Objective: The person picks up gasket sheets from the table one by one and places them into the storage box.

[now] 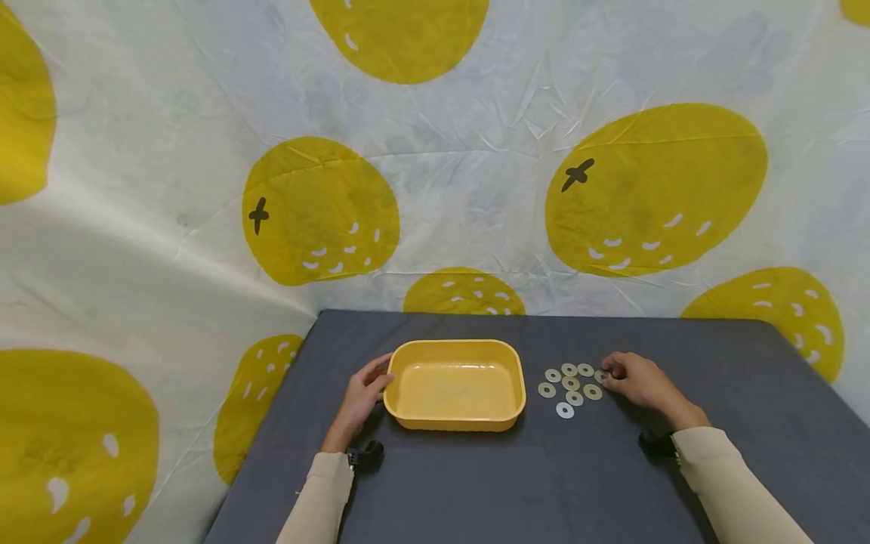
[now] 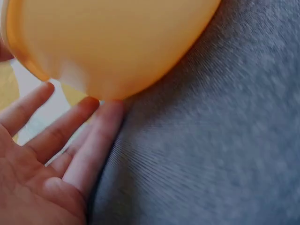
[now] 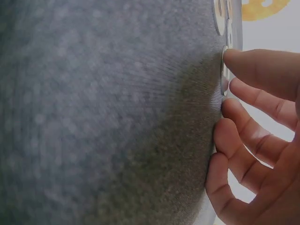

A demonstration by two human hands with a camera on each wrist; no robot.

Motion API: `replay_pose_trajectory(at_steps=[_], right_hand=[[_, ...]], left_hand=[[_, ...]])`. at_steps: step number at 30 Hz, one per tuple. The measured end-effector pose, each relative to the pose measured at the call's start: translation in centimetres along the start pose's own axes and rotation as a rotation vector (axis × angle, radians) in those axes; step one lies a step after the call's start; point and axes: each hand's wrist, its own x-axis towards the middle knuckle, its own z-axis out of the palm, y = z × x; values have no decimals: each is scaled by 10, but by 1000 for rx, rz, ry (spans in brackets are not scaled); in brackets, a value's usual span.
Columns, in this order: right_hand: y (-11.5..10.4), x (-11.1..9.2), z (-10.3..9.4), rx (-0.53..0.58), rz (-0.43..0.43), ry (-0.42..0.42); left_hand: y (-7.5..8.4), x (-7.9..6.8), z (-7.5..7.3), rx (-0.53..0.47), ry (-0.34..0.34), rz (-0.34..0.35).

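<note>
A yellow rectangular plastic tub (image 1: 454,421) with rounded corners stands on the dark cloth, and nothing shows inside it. My left hand (image 1: 363,394) holds its left end, thumb over the rim. In the left wrist view, the fingers (image 2: 61,136) of that hand lie against the tub's outer wall (image 2: 122,56). To the tub's right, several flat metal washers (image 1: 571,383) lie in a loose cluster. At the cluster's right edge, my right hand (image 1: 642,381) pinches one washer (image 3: 225,70) between thumb and index finger, low at the cloth; its other fingers are curled.
A dark grey cloth (image 1: 489,483) covers the table. Behind and to the left hangs a white curtain (image 1: 469,211) with yellow fruit prints. Black straps with small devices sit on both wrists, the right one (image 1: 657,443) close to the cloth.
</note>
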Motion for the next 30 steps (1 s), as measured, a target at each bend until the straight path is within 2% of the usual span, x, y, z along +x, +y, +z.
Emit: replay_pose_trajectory(at_steps=[8, 13, 17, 30], right_hand=[[2, 2, 1, -2, 25, -14], [2, 5, 1, 10, 37, -40], [3, 8, 4, 21, 46, -47], [4, 1, 8, 42, 45, 22]], left_hand=[[-8, -5, -2, 14, -52, 72], [-9, -6, -5, 8, -69, 94], [-8, -5, -7, 5, -72, 98], [-9, -3, -5, -11, -79, 81]])
